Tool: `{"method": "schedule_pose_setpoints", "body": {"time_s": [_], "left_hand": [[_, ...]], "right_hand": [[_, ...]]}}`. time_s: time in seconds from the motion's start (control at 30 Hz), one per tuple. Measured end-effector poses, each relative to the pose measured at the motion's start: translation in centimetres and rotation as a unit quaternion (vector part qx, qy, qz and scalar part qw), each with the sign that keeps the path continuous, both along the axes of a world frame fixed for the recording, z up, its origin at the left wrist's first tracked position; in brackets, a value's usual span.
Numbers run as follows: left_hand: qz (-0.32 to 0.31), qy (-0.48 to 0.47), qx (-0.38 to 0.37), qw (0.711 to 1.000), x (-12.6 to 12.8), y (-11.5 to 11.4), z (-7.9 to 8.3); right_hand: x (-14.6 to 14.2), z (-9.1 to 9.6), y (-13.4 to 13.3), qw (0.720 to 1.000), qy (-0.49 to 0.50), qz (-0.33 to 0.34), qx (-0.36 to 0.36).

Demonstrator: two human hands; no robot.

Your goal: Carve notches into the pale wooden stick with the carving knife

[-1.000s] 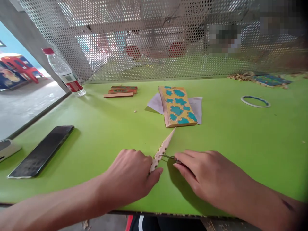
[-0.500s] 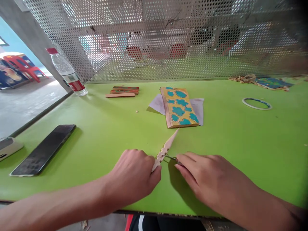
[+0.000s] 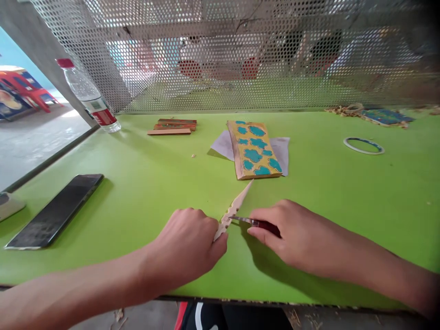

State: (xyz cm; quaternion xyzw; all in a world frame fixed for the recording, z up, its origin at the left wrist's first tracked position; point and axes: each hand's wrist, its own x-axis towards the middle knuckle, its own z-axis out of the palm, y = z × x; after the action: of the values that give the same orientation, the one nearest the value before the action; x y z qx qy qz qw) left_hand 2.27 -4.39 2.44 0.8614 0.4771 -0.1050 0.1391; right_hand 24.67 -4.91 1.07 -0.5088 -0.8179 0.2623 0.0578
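Observation:
My left hand [image 3: 190,243] is closed around the lower end of a pale, flat wooden piece [image 3: 237,204] with a long pointed tip and small notches along its edges. In my right hand [image 3: 287,231] is a carving knife [image 3: 264,225] with a dark red handle and a thin metal blade. The blade's tip touches the wooden piece just above my left thumb. My left fingers hide the piece's lower end. Beyond its point lies a yellow board [image 3: 254,151] with blue-green patches, resting on a sheet of paper [image 3: 222,144].
A smartphone [image 3: 57,211] and a white object [image 3: 10,206] lie left on the green table [image 3: 144,183]. Behind are a water bottle [image 3: 91,98], painted wooden strips [image 3: 172,127], a tape roll [image 3: 363,145] and a blue piece with cord [image 3: 387,116]. A perforated metal screen [image 3: 220,55] borders the back.
My right hand has turned and shifted, so more of the knife's red handle shows. The blade stays at the wooden piece. The whole view has shifted slightly.

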Motion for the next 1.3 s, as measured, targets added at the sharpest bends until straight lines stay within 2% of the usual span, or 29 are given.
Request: {"method": "schedule_pose_setpoints", "body": {"time_s": [0.27, 0.4, 0.47, 0.63, 0.83, 0.93, 1.03, 1.13, 1.23, 1.3], "left_hand": [[-0.003, 0.018, 0.002, 1.000, 0.0, 0.0, 0.0], [-0.007, 0.018, -0.003, 1.000, 0.0, 0.0, 0.0], [-0.009, 0.018, -0.004, 1.000, 0.0, 0.0, 0.0], [-0.002, 0.017, -0.010, 1.000, 0.0, -0.1, 0.1], [0.007, 0.021, -0.023, 1.000, 0.0, 0.1, -0.2], [0.013, 0.014, -0.028, 0.999, -0.1, 0.2, -0.3], [0.015, 0.002, -0.027, 1.000, -0.1, 0.1, -0.3], [0.020, -0.010, -0.028, 0.999, -0.4, 0.2, -0.3], [0.012, -0.036, -0.028, 0.999, -0.8, 0.8, -0.4], [-0.006, -0.073, -0.013, 0.997, -1.3, 1.3, -0.6]], "right_hand": [[0.5, 0.8, 2.5, 0.993, 0.043, 0.027, -0.111], [0.8, 1.2, 4.1, 0.964, 0.062, 0.034, -0.255], [1.0, 1.2, 4.7, 0.950, 0.069, 0.041, -0.300], [1.6, 0.9, 5.5, 0.934, 0.092, 0.051, -0.340], [1.7, 0.3, 5.8, 0.928, 0.104, 0.052, -0.353], [1.4, 0.4, 5.8, 0.920, 0.107, 0.074, -0.370], [1.1, 0.9, 5.4, 0.927, 0.119, 0.061, -0.350], [0.9, 1.5, 4.4, 0.950, 0.124, 0.025, -0.284], [0.8, 1.5, 3.4, 0.987, 0.099, -0.008, -0.125], [0.8, 1.0, 2.9, 0.995, 0.090, -0.032, 0.005]]}}
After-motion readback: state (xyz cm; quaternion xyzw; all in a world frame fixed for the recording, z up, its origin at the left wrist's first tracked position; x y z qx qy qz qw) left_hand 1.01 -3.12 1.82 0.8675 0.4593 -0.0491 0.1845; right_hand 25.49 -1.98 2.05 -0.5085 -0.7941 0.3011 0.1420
